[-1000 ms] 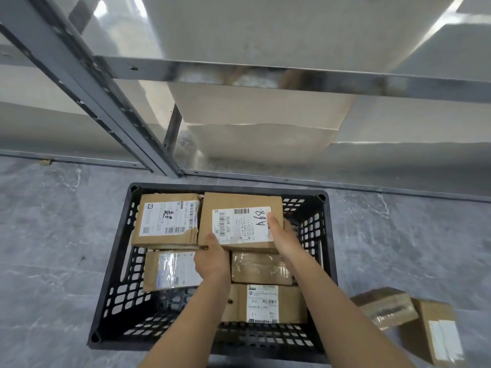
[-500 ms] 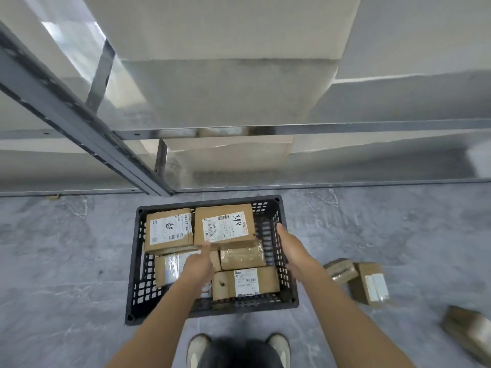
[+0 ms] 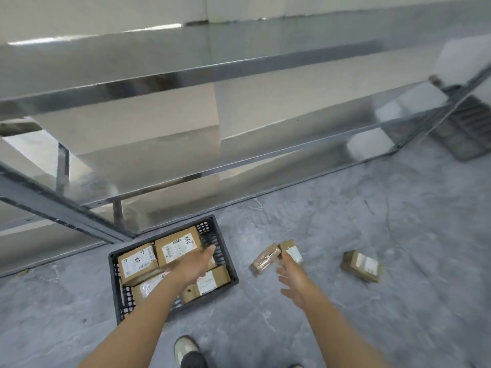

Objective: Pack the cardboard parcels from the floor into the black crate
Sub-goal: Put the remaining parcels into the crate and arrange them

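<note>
Over the black crate (image 3: 123, 306), your left hand (image 3: 198, 264) lay flat and empty, partly hiding the packed parcels (image 3: 176, 248). Right of the crate, your spread, empty right hand (image 3: 293, 281) overlapped a blurred parcel (image 3: 292, 251).

- The black crate (image 3: 112, 282) is nearly full of packed parcels (image 3: 138, 261); room shows only at its near left corner.
- Bare floor (image 3: 255, 322) lies open between the crate and a taped parcel (image 3: 264, 261) just beside a labelled parcel (image 3: 288, 247).
- A third parcel (image 3: 361, 265) lies well apart.
- The grey rack beam (image 3: 61, 208) runs close by the crate's far left corner.
</note>
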